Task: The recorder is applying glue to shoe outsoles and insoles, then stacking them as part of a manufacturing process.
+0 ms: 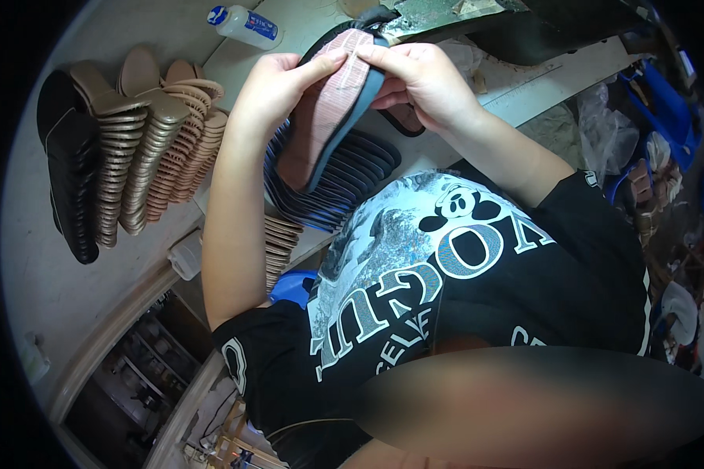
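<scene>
Between my two hands I hold up an insole [321, 129] with a pinkish-brown face and a dark blue-grey edge. My left hand [283, 82] grips its upper end from the left, thumb pressed on the pinkish face. From the right, my right hand [424, 82] pinches the same end, its thumb beside the other thumb; its remaining fingers are partly hidden behind. Below the held piece a row of dark insoles [364, 168] leans closely packed. Part of another dark piece [403, 121] shows under my right hand.
On the left surface stand stacked insoles in black [72, 172], gold [121, 156] and pink [181, 148]. A white bottle [246, 27] with a blue cap lies at the back. Green-topped equipment [446, 19] stands at the back right. Plastic bags [602, 125] and a blue container [665, 109] are at right.
</scene>
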